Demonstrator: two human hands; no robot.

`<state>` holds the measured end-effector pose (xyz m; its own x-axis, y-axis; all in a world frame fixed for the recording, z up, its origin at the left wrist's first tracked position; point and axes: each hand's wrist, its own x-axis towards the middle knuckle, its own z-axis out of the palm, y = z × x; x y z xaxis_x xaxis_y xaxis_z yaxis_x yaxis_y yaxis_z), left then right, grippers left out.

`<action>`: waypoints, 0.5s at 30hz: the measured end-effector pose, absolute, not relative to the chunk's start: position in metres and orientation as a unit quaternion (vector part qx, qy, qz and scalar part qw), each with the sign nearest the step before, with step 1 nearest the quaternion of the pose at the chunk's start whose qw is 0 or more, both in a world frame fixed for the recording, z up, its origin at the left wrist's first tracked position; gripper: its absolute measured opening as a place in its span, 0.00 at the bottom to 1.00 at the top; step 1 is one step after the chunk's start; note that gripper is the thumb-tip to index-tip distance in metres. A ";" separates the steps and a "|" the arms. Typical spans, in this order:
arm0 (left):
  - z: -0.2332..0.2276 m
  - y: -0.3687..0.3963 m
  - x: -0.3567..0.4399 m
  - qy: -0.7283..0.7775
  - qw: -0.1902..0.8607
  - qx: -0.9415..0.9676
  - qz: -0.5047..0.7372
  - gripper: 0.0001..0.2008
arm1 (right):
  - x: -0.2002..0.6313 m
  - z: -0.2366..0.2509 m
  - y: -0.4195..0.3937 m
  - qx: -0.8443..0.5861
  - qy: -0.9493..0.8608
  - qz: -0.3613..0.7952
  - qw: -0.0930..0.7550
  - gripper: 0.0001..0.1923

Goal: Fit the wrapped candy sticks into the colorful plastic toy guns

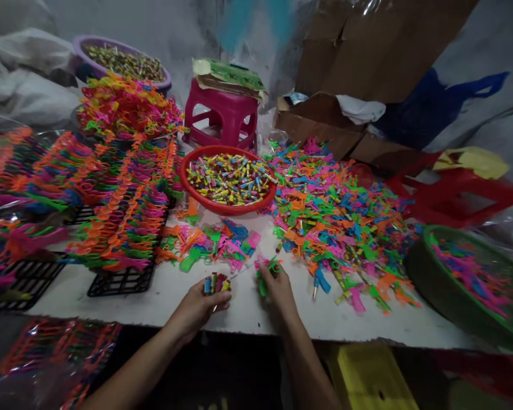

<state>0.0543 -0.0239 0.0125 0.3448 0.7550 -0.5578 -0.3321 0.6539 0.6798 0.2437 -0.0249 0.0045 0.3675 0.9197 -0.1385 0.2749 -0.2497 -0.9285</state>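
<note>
My left hand (191,314) is closed around a bunch of small candy-filled-looking tubes (216,283) with blue, yellow and dark red bands. Close by on the right, my right hand (281,291) pinches a green plastic toy gun (262,286); a bit of pink shows at its fingertips. Just beyond both hands lies a small heap of toy guns (216,242) in green, pink, blue and orange. Behind that stands a red basin (205,203) full of similar tubes. A wide pile of toy guns (337,216), some with tubes attached, spreads to the right.
Black racks (119,283) packed with rows of colourful plastic pieces fill the left. A green basin (444,290) stands at the right edge, near a red stool (461,196). At the back are a pink stool (222,111), cardboard boxes (354,51) and a purple basin (77,48).
</note>
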 end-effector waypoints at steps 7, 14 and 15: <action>0.025 -0.027 0.054 0.467 0.702 0.364 0.397 0.18 | 0.180 0.033 -0.025 -0.568 -0.368 0.464 0.572 0.13; 0.022 -0.029 0.048 0.461 0.696 0.378 0.399 0.17 | 0.170 0.042 -0.031 -0.551 -0.375 0.478 0.572 0.11; 0.022 -0.029 0.048 0.459 0.708 0.367 0.392 0.17 | 0.171 0.041 -0.031 -0.552 -0.373 0.478 0.572 0.11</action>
<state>0.0480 -0.0289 0.0219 0.2713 0.8920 -0.3617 -0.2177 0.4229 0.8797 0.1705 -0.0311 0.0412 0.2635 0.9593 -0.1012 -0.1345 -0.0674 -0.9886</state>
